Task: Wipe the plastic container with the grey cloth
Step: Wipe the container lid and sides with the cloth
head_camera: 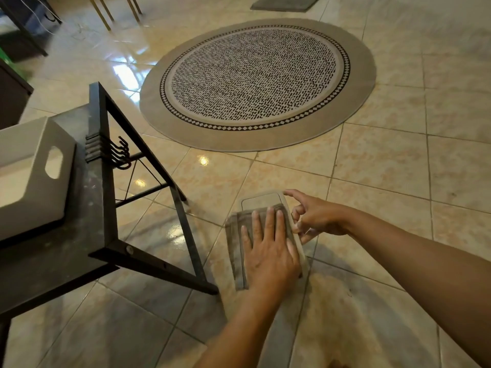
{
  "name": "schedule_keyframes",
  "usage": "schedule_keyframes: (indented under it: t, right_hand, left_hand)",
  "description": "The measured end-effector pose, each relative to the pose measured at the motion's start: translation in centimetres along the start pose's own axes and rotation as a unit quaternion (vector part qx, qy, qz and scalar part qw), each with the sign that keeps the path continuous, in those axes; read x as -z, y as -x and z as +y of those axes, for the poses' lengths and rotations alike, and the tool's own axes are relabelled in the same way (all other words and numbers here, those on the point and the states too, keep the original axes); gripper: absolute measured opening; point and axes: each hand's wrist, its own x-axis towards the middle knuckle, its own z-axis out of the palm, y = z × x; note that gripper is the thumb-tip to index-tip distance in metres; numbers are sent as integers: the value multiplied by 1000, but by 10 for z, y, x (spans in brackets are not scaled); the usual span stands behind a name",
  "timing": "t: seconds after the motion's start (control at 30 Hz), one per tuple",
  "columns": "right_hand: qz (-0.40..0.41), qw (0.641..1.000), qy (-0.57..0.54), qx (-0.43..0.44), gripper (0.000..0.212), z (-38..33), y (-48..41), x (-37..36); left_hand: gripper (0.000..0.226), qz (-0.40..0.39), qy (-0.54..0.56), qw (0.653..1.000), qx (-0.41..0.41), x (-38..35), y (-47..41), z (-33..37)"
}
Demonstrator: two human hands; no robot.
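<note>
A clear plastic container point(261, 201) is held above the tiled floor, its flat face turned up toward me. A folded grey cloth point(236, 235) lies across that face. My left hand point(268, 251) presses flat on the cloth, fingers spread and pointing away from me. My right hand point(314, 217) grips the container's right edge, with the index finger stretched to its far corner. Most of the container is hidden under the cloth and my left hand.
A dark-framed table point(101, 197) stands at the left, with several hooks point(119, 154) on its side. A white plastic bin point(32, 176) with a handle slot sits on it. A round patterned rug point(257, 83) lies on the glossy tile floor beyond.
</note>
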Motion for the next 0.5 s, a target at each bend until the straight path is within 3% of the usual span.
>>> schedule_keyframes:
  t: [0.1,0.27,0.5]
  right_hand:
    - [4,1000,-11,-1,98,1,1,-2]
    - [11,1000,-11,-4,95,-1,2,-2]
    - [16,1000,8,-6,95,-3,2,-4]
  left_hand:
    - [62,13,1,1000,-8,7,-24,-13]
    - [67,-17,35,998,53,18,0,-29]
    - [68,-90,9,996,-6,22,11,7]
